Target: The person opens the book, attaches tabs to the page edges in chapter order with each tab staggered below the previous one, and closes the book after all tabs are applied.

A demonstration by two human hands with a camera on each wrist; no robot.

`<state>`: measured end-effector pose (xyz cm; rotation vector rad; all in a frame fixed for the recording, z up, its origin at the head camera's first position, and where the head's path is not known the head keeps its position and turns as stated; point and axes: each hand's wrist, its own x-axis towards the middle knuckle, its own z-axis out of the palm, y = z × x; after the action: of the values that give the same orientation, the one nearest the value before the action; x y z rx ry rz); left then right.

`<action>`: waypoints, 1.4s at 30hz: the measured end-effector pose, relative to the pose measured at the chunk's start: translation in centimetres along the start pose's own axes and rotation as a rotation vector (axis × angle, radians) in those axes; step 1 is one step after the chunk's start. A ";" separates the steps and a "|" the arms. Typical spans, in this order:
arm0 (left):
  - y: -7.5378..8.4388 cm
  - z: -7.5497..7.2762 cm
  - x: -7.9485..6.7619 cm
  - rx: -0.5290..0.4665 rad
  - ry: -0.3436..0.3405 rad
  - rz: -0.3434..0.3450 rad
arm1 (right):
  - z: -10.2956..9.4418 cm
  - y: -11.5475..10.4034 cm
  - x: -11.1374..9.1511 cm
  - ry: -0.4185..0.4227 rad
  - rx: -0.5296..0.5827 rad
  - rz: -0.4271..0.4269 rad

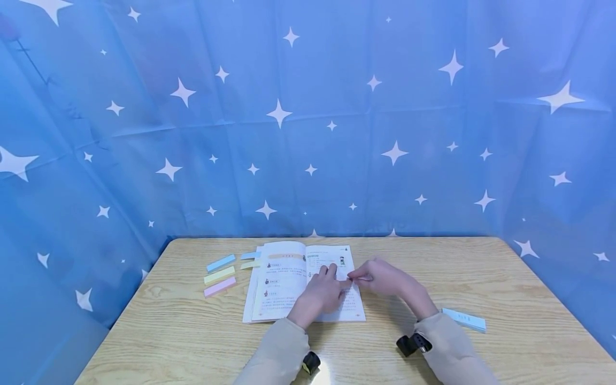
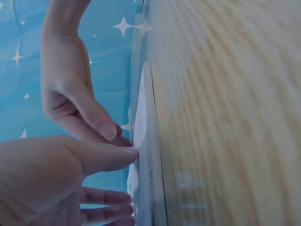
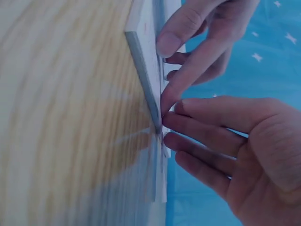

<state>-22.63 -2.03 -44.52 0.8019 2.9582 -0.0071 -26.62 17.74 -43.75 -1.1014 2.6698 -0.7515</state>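
Note:
An open book (image 1: 284, 289) lies on the table, its pages printed with text and small cartoon figures. My left hand (image 1: 325, 289) rests on the right-hand page, fingers spread and pressing near its outer edge. At that same edge my right hand (image 1: 385, 277) has its thumb and index fingertip together, pinching at the page right beside the left index finger. In the right wrist view the right hand's fingertips (image 3: 170, 118) are at the book's edge, and I cannot tell if something small is between them. A blue strip (image 1: 251, 255) and a yellow strip (image 1: 250, 264) stick out from the book's left edge.
Left of the book lie a blue sticky-note pad (image 1: 221, 262), a yellow one (image 1: 219, 275) and a pink one (image 1: 220, 287). A light-blue strip (image 1: 466, 320) with writing lies beside the right forearm. Behind the wooden table (image 1: 168, 342) hangs a blue star-patterned curtain (image 1: 337, 139).

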 end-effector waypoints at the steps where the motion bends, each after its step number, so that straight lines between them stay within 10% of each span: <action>1: 0.0 0.0 0.0 -0.001 0.000 -0.001 | 0.1 0.0 0.0 -0.008 -0.002 -0.005; 42: -0.1 -0.2 -1.0 -0.054 0.019 -0.009 | 0.4 -0.8 -1.9 -0.036 0.002 0.020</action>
<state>-21.84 -2.63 -44.29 0.7862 2.9661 0.0799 -24.68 18.41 -43.77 -1.0752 2.6456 -0.7233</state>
